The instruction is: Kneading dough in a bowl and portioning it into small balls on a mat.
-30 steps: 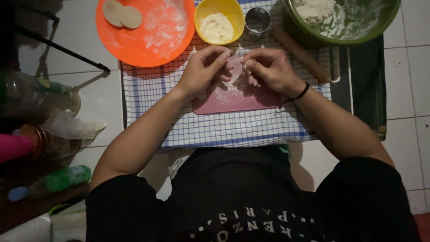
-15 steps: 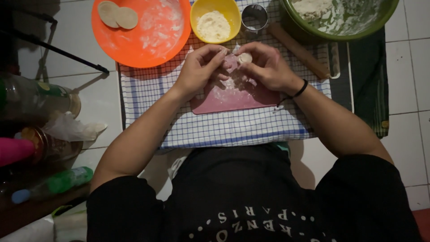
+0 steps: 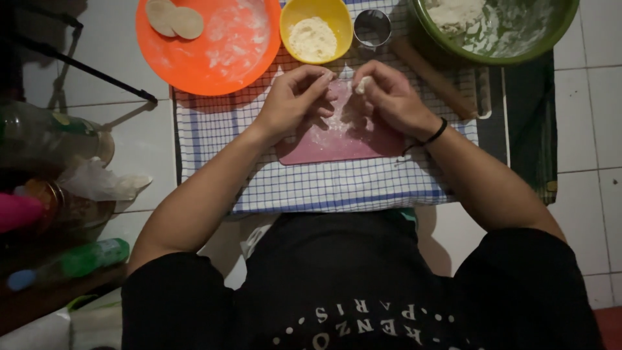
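You are sitting on a white tiled floor (image 3: 586,123) with a blue-and-white checked cloth (image 3: 311,185) spread in front of you, and a dark green cloth (image 3: 528,136) showing from under its right edge. On the checked cloth lies one pink board (image 3: 343,146), dusted with flour, and both your hands work just above its far end. Your right hand (image 3: 392,97) pinches one small piece of pale dough (image 3: 363,84) between thumb and fingertips; your left hand (image 3: 295,100) curls close beside it with fingers bent toward the dough, though whether it touches the dough cannot be told. The two hands are near each other but not joined. A black band (image 3: 433,136) sits on your right wrist. Beyond the hands stand one orange plate (image 3: 249,61) carrying two flat dough rounds (image 3: 173,18), one yellow bowl (image 3: 288,16) of flour, one small metal ring cutter (image 3: 372,27), one wooden rolling pin (image 3: 434,78) lying at an angle, and one large green bowl (image 3: 518,48) holding a lump of dough with floury smears. To your left, in dim light, sit a few bottles and jars, one of them a green bottle (image 3: 87,256) lying on its side.
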